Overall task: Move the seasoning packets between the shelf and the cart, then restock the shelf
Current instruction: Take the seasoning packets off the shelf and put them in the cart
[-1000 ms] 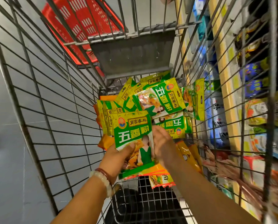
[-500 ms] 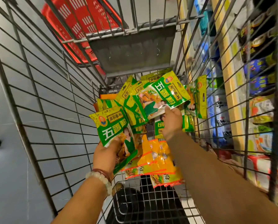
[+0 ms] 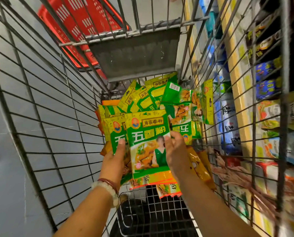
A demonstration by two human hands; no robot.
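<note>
I look down into a wire cart (image 3: 45,103) with a heap of green-and-yellow seasoning packets (image 3: 148,98) at its bottom. My left hand (image 3: 114,161) grips a small stack of these packets (image 3: 116,132) from the left, thumb on the front. My right hand (image 3: 175,153) holds the right edge of the front packet (image 3: 147,142), which lies on top of the stack, upright and facing me. Orange packets (image 3: 199,166) lie under and right of my hands. The shelf (image 3: 235,69) runs along the right, seen through the cart's wires.
A red plastic basket (image 3: 84,19) stands on the floor beyond the cart's far end. A grey flap (image 3: 136,55) hangs at the cart's far wall. Blue, green and dark packaged goods (image 3: 266,77) fill the shelf rows on the right. Grey floor lies to the left.
My right hand drew back from the heap with a green packet and laid it on the stack in my left hand. The left hand shifted right, toward the middle.
</note>
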